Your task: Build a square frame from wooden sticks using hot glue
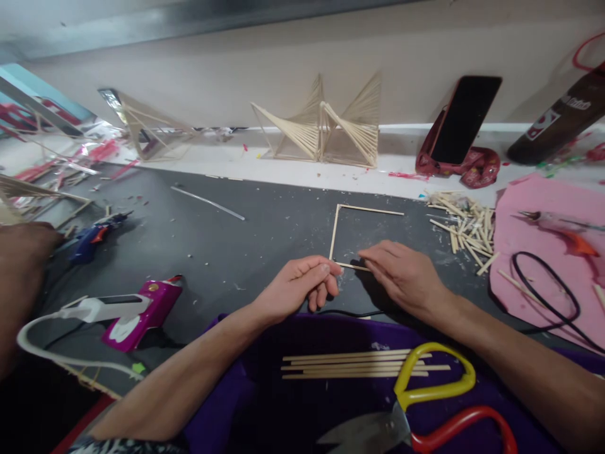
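A thin wooden stick frame lies flat on the dark table, with three sides showing. My left hand pinches the frame's near left corner between thumb and fingers. My right hand lies over the near side of the frame, fingers together and pressing down on the stick. Several long sticks rest on a purple cloth on my lap, just below both hands. Scissors with yellow and red handles lie on the same cloth at the right.
Cut stick pieces are piled right of the frame beside a pink sheet with a black cord. A magenta glue gun and a blue one lie left. Stick models and a propped phone stand at the wall. Another person's hand shows far left.
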